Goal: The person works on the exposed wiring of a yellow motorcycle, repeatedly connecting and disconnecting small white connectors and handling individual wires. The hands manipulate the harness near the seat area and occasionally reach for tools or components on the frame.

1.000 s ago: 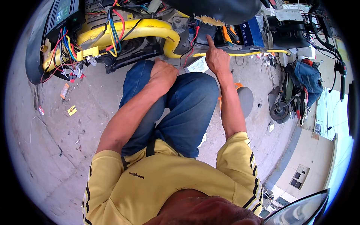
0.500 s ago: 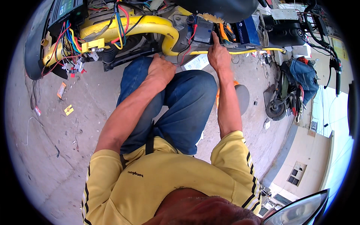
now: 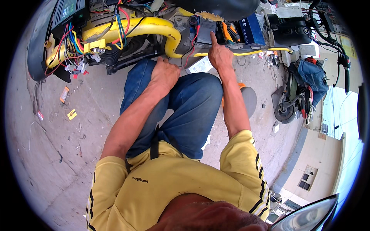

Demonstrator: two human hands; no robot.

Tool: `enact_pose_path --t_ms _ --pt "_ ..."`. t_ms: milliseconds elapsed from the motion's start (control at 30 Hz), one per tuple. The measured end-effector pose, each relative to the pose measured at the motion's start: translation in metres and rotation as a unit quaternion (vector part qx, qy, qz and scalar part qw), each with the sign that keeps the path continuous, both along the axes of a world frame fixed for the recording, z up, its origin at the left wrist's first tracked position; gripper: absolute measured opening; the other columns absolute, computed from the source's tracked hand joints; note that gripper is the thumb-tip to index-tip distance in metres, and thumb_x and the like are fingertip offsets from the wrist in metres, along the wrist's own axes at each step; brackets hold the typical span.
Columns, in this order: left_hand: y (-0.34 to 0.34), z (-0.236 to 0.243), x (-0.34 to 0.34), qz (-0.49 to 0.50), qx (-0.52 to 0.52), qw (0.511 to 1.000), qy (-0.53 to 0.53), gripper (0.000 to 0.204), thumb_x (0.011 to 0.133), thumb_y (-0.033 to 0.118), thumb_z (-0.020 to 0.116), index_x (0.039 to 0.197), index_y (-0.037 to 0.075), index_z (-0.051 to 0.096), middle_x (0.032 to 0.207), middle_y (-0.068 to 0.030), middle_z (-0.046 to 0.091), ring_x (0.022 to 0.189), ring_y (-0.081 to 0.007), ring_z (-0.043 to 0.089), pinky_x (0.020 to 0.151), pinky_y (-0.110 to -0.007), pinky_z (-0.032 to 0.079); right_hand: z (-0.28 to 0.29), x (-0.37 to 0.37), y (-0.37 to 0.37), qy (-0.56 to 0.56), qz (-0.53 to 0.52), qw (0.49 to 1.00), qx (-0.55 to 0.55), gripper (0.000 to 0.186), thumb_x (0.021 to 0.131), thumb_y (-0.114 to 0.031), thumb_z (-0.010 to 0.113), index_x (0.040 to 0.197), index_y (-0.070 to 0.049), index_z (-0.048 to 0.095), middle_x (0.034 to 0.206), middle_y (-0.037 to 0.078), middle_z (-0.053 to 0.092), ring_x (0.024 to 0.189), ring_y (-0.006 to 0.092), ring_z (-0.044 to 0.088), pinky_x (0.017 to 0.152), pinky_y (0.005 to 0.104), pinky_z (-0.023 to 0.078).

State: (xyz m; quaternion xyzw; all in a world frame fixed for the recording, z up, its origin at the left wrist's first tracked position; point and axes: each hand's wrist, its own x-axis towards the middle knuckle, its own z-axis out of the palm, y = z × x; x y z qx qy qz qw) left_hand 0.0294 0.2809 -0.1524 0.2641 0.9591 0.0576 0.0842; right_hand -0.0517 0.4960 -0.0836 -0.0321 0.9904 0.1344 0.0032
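My right hand (image 3: pixel 220 57) has its index finger extended onto a grey rectangular device (image 3: pixel 206 27), other fingers curled. My left hand (image 3: pixel 165 72) is closed by my left knee, below the bent yellow tube (image 3: pixel 173 40); what its fingers hold, if anything, is hidden. A red-and-black lead (image 3: pixel 195 40) hangs beside the device. Orange-handled pliers or similar tools (image 3: pixel 227 34) lie to its right, next to a dark blue box (image 3: pixel 254 29). Bundles of coloured wires with connectors (image 3: pixel 75 54) hang from a black controller box (image 3: pixel 69 13) at upper left.
A black seat (image 3: pixel 219 7) overhangs the open frame. Handlebars with cables (image 3: pixel 341 57) are at right. Another two-wheeler with blue covering (image 3: pixel 308 81) stands behind. A white printed sheet (image 3: pixel 198 65), a round stool (image 3: pixel 248 102) and small litter (image 3: pixel 72 114) are on the concrete floor.
My right index finger shifts slightly up and left along the grey device. The bike's parts appear slightly higher in view than a second ago. My left hand stays curled by the knee.
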Motion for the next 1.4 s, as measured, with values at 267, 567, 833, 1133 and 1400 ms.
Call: enact_pose_path --t_ms 267,567,833,1133,1400 --pt "-0.004 0.003 -0.005 -0.002 -0.001 1.0 -0.021 0.024 0.093 0.017 0.059 0.108 0.009 0.075 0.099 -0.0093 0.079 0.105 -0.0255 0.07 0.099 -0.044 0.045 0.017 0.025 -0.012 0.026 0.006 0.995 -0.1 0.061 0.094 -0.015 0.056 0.154 -0.019 0.046 0.083 0.021 0.075 0.078 0.0432 0.073 0.071 0.0539 0.056" --pt "0.003 0.001 -0.007 0.004 -0.035 0.998 -0.047 0.025 0.096 0.018 0.056 0.105 0.013 0.079 0.103 -0.0062 0.079 0.107 -0.0245 0.071 0.095 -0.044 0.045 0.0 0.033 0.004 0.028 -0.008 0.997 -0.077 0.06 0.098 -0.021 0.052 0.157 -0.022 0.042 0.082 0.023 0.074 0.077 0.0447 0.072 0.073 0.0562 0.057" --pt "-0.002 -0.005 -0.015 0.002 -0.026 0.998 -0.06 0.025 0.095 0.017 0.058 0.106 0.013 0.081 0.109 -0.0058 0.079 0.109 -0.026 0.071 0.102 -0.05 0.044 -0.002 0.03 0.001 0.012 -0.026 0.998 -0.063 0.063 0.098 -0.022 0.051 0.159 -0.022 0.037 0.085 0.024 0.074 0.079 0.0448 0.073 0.075 0.0567 0.057" --pt "-0.019 0.005 -0.008 0.01 -0.018 1.0 -0.011 0.025 0.097 0.018 0.057 0.104 0.014 0.081 0.106 -0.0046 0.079 0.109 -0.026 0.07 0.097 -0.047 0.045 0.006 0.017 -0.013 -0.036 -0.065 0.996 -0.056 0.073 0.094 -0.017 0.054 0.163 -0.017 0.031 0.092 0.025 0.076 0.087 0.0427 0.075 0.079 0.0538 0.057" --pt "-0.014 0.001 -0.006 0.017 -0.01 1.0 -0.002 0.022 0.091 0.015 0.059 0.104 0.009 0.076 0.103 -0.0114 0.078 0.109 -0.0276 0.07 0.099 -0.046 0.047 0.002 0.022 -0.01 0.049 -0.041 0.99 -0.124 0.069 0.094 -0.017 0.055 0.16 -0.018 0.036 0.081 0.023 0.074 0.075 0.0433 0.073 0.073 0.0551 0.057"
